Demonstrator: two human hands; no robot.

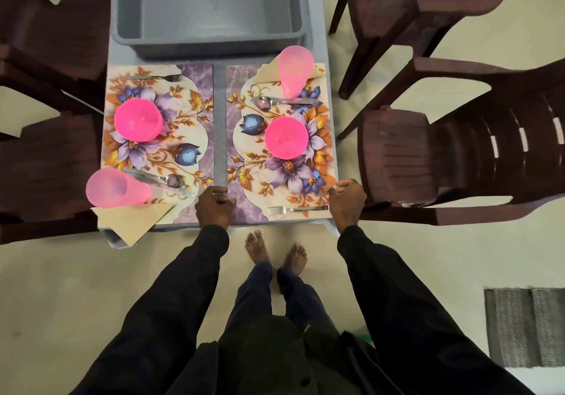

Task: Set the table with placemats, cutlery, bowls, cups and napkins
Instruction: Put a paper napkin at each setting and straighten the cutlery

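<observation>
Bare feet [275, 257] on the floor, just short of the right placemat's [244, 162] near edge.

Left grip [214, 208]: fingers curled round that mat's near-left corner, grasping it. Right grip [347, 200]: fingers curled over the near-right corner, grasping the mat there; cannot tell if the bench [219, 119] edge is caught too.

On the right placemat, near to far:
- fork [295, 209] along the near edge
- pink bowl [286, 137] mid-mat
- spoon and knife [284, 102] side by side beyond the bowl
- pink cup [296, 70] at the far-right corner, on a folded beige napkin [266, 73]. Wide-angle view, so cannot tell if the cup is upright or tipped.

Left of the right placemat, apart by a bare strip of bench, is the left placemat [171, 137], with its layout mirrored:
- beige napkin two [131, 220] at its near-left corner, tip overhanging the bench
- pink cup two [117, 188] touching that napkin
- spoon and knife two [159, 180] just beside the cup
- pink bowl two [138, 120] mid-mat
- fork two [156, 77] along the far edge

Beyond the right placemat's far edge sits a grey tub [208, 9]. Brown plastic chairs [428, 150] stand to the right of the mat, more off to the left.
</observation>
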